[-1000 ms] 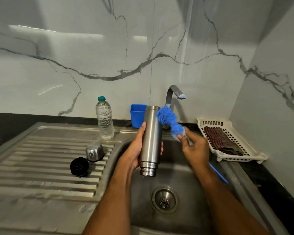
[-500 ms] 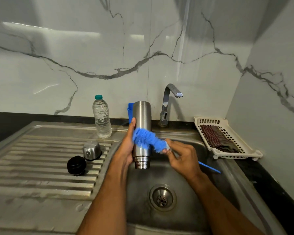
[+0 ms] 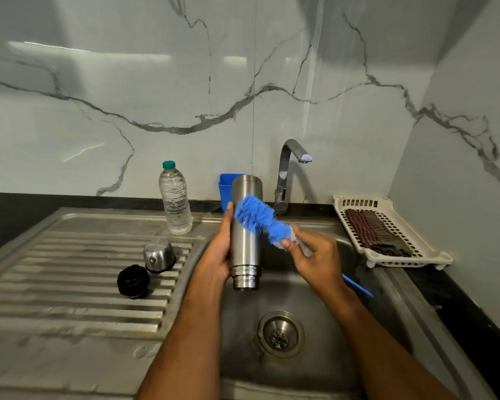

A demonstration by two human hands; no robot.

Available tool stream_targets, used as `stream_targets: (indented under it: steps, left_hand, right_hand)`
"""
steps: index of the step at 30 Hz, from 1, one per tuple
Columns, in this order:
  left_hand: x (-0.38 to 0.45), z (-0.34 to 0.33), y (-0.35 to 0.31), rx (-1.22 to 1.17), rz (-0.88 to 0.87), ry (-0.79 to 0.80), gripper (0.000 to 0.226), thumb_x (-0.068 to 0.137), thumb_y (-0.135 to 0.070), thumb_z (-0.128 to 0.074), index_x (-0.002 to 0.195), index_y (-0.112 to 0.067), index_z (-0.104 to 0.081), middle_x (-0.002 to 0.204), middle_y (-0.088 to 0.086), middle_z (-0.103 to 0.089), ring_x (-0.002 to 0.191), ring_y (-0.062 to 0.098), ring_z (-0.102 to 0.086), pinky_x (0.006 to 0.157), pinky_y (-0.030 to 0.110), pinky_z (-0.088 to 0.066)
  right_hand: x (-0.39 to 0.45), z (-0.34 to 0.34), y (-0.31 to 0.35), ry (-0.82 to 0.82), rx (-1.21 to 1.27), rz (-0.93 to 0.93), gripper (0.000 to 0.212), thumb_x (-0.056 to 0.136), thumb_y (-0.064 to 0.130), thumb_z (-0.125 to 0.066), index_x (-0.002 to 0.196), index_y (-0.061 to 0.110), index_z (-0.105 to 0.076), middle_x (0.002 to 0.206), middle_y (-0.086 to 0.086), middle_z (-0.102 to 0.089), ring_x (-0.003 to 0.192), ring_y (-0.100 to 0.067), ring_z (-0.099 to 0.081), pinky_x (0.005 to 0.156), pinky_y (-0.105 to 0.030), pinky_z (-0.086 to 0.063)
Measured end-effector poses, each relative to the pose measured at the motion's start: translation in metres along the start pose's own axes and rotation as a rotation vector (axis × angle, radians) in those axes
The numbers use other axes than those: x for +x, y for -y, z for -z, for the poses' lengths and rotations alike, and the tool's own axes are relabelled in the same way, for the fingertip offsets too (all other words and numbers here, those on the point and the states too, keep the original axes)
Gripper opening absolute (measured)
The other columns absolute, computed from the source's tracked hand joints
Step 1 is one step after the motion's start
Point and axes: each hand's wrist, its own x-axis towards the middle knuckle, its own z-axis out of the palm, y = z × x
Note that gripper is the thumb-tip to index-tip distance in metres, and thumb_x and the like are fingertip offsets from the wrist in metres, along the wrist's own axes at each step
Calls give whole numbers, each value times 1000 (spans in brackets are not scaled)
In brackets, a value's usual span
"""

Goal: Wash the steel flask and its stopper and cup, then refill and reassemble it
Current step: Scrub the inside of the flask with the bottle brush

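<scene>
Over the sink basin point(image 3: 315, 298), my left hand point(image 3: 218, 252) grips the steel flask point(image 3: 246, 252) upside down, its threaded mouth pointing at the drain. My right hand point(image 3: 315, 258) holds a blue bottle brush point(image 3: 259, 217) by its handle, with the bristle head lying across the flask's upper side. The brush's blue handle end point(image 3: 358, 285) sticks out behind my right wrist. On the ribbed drainboard point(image 3: 70, 284) to the left lie the black stopper point(image 3: 133, 281) and the steel cup point(image 3: 158, 255), side by side.
A clear plastic water bottle point(image 3: 175, 199) with a green cap stands at the back of the drainboard. A blue container point(image 3: 225, 189) sits behind the flask. The tap point(image 3: 289, 174) runs no water. A white drying tray point(image 3: 393, 235) with a checked cloth sits at right.
The brush head went from the flask's top right down across its lower body, then back up to its upper side. The flask has stayed inverted in my left hand.
</scene>
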Motion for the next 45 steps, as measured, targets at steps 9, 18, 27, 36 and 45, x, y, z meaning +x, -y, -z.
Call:
stream_targets:
  steps: [9,18,27,36,45]
  left_hand:
    - [-4,9,-2,-214,-70,97,78,86,-72,-56,128,-6,-64,109,20,-74,90,33,-73,81,41,-58]
    - [-5,-2,1,-97,6,114,68,89,-64,-60,127,-7,-63,93,15,-76,76,24,-75,64,34,-60]
    - [4,17,-5,-454,-31,12,86,77,-73,-70,129,-7,-55,92,20,-73,77,30,-74,65,42,-61]
    - [0,5,2,-214,58,209,74,93,-59,-55,133,3,-59,110,27,-69,87,35,-70,82,42,-60]
    - [1,6,-3,-271,-7,91,77,85,-66,-63,133,-6,-57,98,15,-74,75,25,-72,64,36,-62]
  right_hand:
    - [-8,4,-5,116,-35,116,38,89,22,-75,125,10,-72,106,0,-77,92,-10,-73,77,-36,-61]
    - [14,-12,-2,1,41,-271,45,92,34,-72,134,18,-66,116,5,-75,104,-4,-70,87,-25,-59]
    - [-13,8,-1,264,-50,122,43,90,32,-71,124,6,-71,103,-2,-76,90,-8,-71,74,-34,-60]
    - [15,-7,2,-4,-58,-266,42,93,31,-72,133,22,-66,113,7,-76,97,-6,-70,81,-29,-59]
    - [-8,5,-1,212,-7,109,40,92,33,-71,123,8,-72,102,-1,-76,89,-10,-72,72,-38,-60]
